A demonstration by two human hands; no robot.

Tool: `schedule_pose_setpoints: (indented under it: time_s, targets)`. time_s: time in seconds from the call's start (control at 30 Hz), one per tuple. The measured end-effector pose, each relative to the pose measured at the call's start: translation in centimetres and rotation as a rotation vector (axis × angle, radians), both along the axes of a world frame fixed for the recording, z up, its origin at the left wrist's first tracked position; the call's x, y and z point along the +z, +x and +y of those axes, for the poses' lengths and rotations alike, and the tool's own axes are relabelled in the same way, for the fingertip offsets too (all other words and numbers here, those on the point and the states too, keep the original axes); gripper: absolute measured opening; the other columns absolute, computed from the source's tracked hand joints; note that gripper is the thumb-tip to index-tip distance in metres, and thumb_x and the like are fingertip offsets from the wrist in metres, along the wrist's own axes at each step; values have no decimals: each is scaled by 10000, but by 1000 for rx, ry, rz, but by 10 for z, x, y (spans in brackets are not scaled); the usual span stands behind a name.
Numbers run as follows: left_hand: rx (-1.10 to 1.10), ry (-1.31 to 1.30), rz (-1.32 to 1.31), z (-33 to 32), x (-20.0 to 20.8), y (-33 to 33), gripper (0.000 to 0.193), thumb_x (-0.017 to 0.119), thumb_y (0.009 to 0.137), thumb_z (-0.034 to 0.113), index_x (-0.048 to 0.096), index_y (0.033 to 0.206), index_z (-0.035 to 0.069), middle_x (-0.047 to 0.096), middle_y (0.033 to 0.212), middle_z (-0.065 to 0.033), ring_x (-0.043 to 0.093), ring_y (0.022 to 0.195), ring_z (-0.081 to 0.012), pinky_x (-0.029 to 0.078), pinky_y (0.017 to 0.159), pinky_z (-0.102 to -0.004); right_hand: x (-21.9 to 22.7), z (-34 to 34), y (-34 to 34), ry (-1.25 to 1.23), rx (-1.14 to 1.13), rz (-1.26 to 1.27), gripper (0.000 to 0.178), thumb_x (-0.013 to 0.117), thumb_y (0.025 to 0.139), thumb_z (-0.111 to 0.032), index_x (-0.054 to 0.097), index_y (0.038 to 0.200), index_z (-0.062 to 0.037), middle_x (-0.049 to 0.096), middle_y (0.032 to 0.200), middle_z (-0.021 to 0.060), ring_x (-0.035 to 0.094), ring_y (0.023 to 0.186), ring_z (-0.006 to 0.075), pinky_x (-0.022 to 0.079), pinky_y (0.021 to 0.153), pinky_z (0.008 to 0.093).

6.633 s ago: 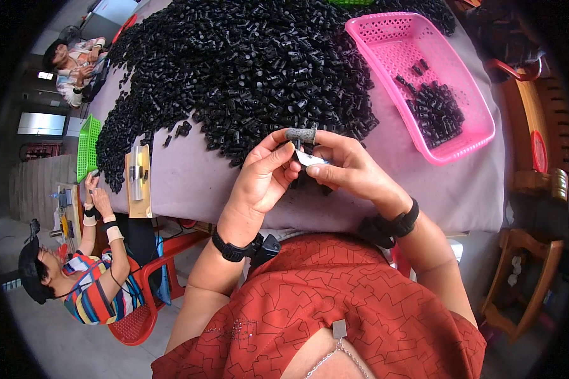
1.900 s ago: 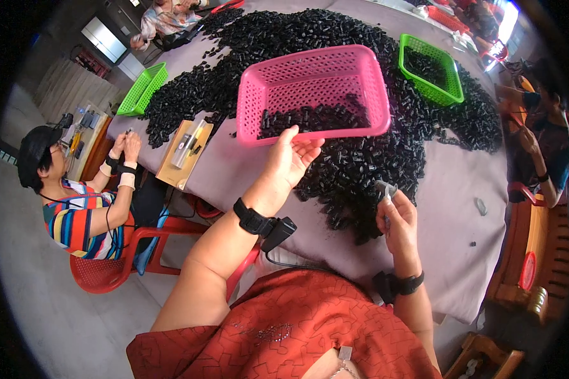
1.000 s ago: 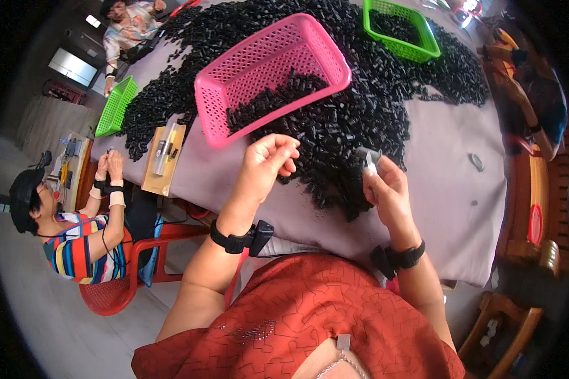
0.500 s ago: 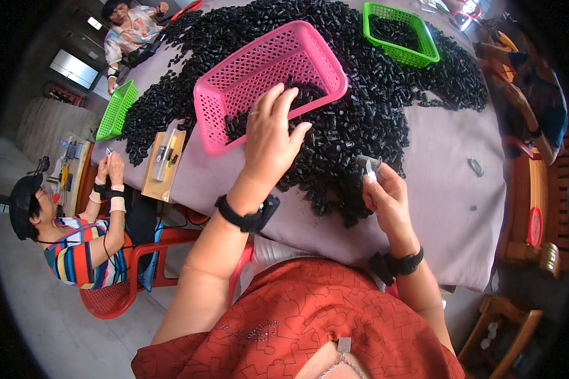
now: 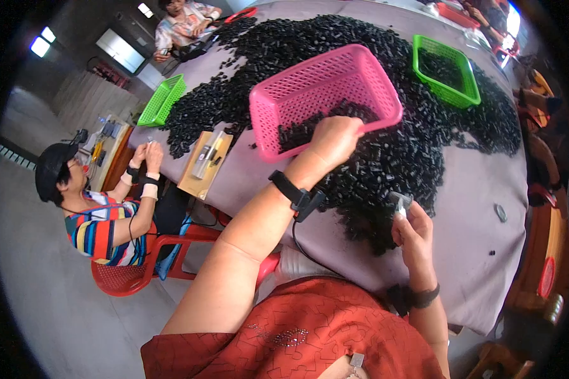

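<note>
My left hand [image 5: 336, 138] is closed at the near rim of the pink perforated plastic basket [image 5: 319, 71], with its fingers curled down out of sight. What they hold, if anything, is hidden. Small black cylindrical pieces [image 5: 325, 117] lie along the basket's near side. To the right, my right hand [image 5: 415, 235] pinches a small T-shaped tool [image 5: 401, 203] with a pale stem and a translucent grey head. The tool is above the near right edge of a large pile of black pieces [image 5: 385, 167].
Green baskets stand at the far right [image 5: 473, 95] and far left [image 5: 146, 118]. A wooden board [image 5: 193, 183] with a clear tube lies left of the pile. A seated person [image 5: 107, 227] works at the left; others sit across and at the right. A grey oval piece [image 5: 501, 213] lies on the cloth.
My left hand has gone from open, fingers spread over the basket, to closed at its near rim. The right hand keeps its pinch on the tool. The whole view has shifted and turned.
</note>
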State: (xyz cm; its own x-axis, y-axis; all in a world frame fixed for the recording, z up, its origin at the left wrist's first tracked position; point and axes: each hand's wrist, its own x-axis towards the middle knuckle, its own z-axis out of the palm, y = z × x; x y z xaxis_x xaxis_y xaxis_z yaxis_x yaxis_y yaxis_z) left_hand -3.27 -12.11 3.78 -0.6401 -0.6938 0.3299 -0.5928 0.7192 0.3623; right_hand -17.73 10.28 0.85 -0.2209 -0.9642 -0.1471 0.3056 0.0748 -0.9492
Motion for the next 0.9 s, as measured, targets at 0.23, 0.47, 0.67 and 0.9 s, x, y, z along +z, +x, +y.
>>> schedule_pose_setpoints:
  time_s: [0.23, 0.47, 0.67, 0.9]
  targets:
    - [-90, 33, -64, 12, 3, 11, 137, 593, 871, 181, 680, 924, 89, 664, 808, -155, 651, 797, -359, 505, 694, -455, -1, -1, 1, -1, 21, 16, 311, 559, 942, -92, 562, 1243, -15, 463, 684, -62, 385, 521, 32, 285, 456, 192]
    - [-118, 49, 40, 12, -2, 9, 117, 576, 836, 157, 648, 814, 67, 659, 790, -142, 649, 804, -362, 501, 711, -475, 2, 0, 3, -9, 42, 53, 297, 563, 949, -116, 567, 1229, -15, 462, 670, -63, 388, 514, 34, 290, 455, 194]
    - [-188, 71, -41, 20, -1, 10, 164, 643, 838, 196, 676, 943, 74, 672, 874, -152, 651, 837, -348, 509, 728, -438, -2, 3, 1, 8, -2, 98, 285, 562, 948, -130, 575, 1211, -22, 444, 659, -68, 386, 513, 31, 279, 450, 195]
    - [-201, 138, 85, 25, 18, 24, 384, 757, 760, 171, 637, 1092, 22, 661, 1011, -161, 652, 891, -295, 503, 792, -367, 2, -4, 1, -39, 32, 34, 245, 579, 937, -127, 584, 1163, -32, 466, 702, -73, 389, 546, 15, 288, 467, 182]
